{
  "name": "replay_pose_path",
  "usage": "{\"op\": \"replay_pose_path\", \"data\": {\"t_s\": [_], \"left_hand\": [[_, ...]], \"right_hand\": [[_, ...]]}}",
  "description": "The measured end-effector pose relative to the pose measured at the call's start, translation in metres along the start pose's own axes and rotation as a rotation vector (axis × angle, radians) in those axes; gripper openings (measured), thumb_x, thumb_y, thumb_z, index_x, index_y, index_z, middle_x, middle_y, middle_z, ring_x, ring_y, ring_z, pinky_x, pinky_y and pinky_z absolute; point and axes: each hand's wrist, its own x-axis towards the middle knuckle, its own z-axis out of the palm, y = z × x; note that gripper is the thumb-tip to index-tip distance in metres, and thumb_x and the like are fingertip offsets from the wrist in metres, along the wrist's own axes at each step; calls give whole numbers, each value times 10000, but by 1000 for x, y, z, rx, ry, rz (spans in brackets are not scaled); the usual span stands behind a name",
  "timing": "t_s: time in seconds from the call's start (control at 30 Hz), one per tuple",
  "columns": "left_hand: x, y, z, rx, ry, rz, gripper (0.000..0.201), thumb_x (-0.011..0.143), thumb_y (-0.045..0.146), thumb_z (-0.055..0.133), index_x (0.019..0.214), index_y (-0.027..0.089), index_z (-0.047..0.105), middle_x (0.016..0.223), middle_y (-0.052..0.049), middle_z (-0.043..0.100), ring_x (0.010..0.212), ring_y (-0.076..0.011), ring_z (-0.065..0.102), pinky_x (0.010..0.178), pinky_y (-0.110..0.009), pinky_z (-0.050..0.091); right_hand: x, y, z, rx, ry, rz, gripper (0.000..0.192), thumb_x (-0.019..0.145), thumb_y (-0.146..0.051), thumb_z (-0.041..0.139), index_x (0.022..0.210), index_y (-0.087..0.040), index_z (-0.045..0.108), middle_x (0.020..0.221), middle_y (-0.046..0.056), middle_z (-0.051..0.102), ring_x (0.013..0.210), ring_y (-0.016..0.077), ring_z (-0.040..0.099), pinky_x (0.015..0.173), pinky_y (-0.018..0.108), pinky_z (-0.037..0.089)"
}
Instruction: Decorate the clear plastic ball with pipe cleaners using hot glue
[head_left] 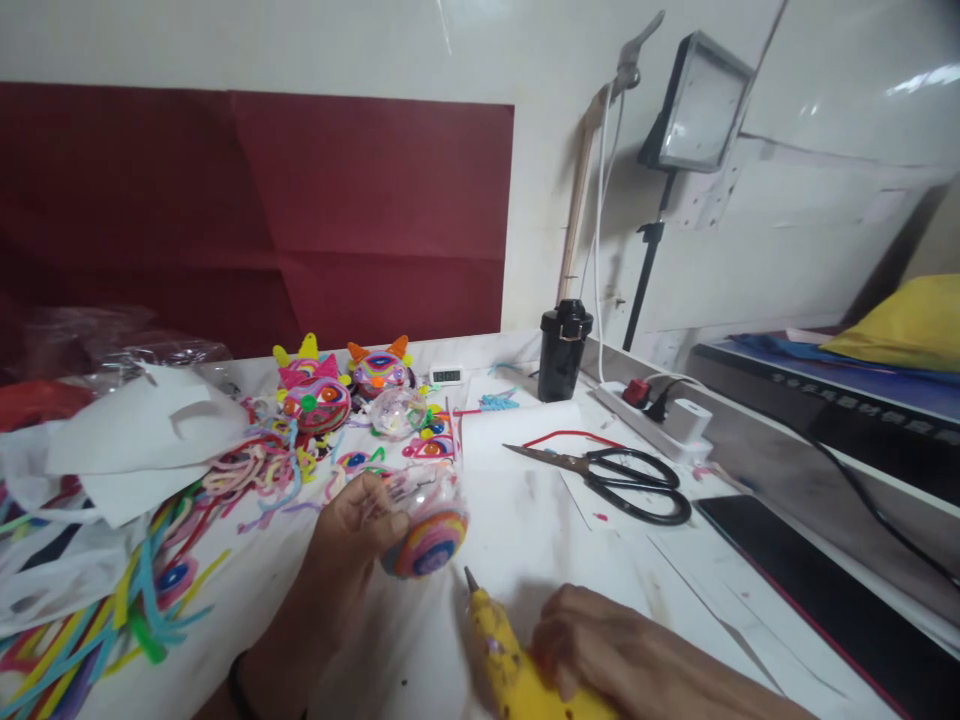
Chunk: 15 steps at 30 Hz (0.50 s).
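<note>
- The left hand (360,525) closes around a clear plastic ball (424,520), round and glossy, held just above the white table (525,540).
- A fuzzy spiral of orange, pink and blue pipe cleaner covers the ball's lower face, turned toward the camera.
- The right hand (592,640) is wrapped around a yellow glue gun (510,665), smudged with dark spots.
- Its long axis runs from lower right to upper left; the metal nozzle points up at the ball, just short of it.
- Black-handled scissors (615,475) lie flat well to the right, blades pointing left.

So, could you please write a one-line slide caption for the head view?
Left hand holds a clear ball with coiled pipe-cleaner disc; right hand grips a yellow glue gun beside scissors.
</note>
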Motion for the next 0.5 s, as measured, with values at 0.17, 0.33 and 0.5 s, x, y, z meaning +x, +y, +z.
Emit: {"op": "replay_pose_path", "data": {"t_s": [0.17, 0.33, 0.5], "left_hand": [[-2, 0, 0, 6, -5, 11, 325, 606, 238, 783, 621, 200, 460, 544, 61, 522, 503, -102, 439, 484, -220, 330], [-1, 2, 2, 15, 21, 38, 308, 596, 219, 778, 598, 196, 471, 524, 69, 476, 495, -92, 388, 480, -222, 308], [-1, 1, 1, 56, 50, 69, 305, 602, 198, 764, 587, 199, 459, 527, 77, 415, 502, -87, 331, 476, -222, 278]], "right_hand": [[13, 5, 11, -328, -119, -138, 259, 972, -345, 451, 1079, -208, 643, 948, 117, 719, 920, 264, 641, 873, 365, 492], [18, 4, 7, -416, -212, -118, 226, 971, -347, 468, 1032, -223, 647, 1016, 85, 713, 994, 239, 619, 942, 366, 453], [16, -2, -3, -342, -123, -144, 219, 938, -332, 546, 1106, -225, 636, 991, 76, 720, 977, 219, 642, 913, 307, 474]]}}
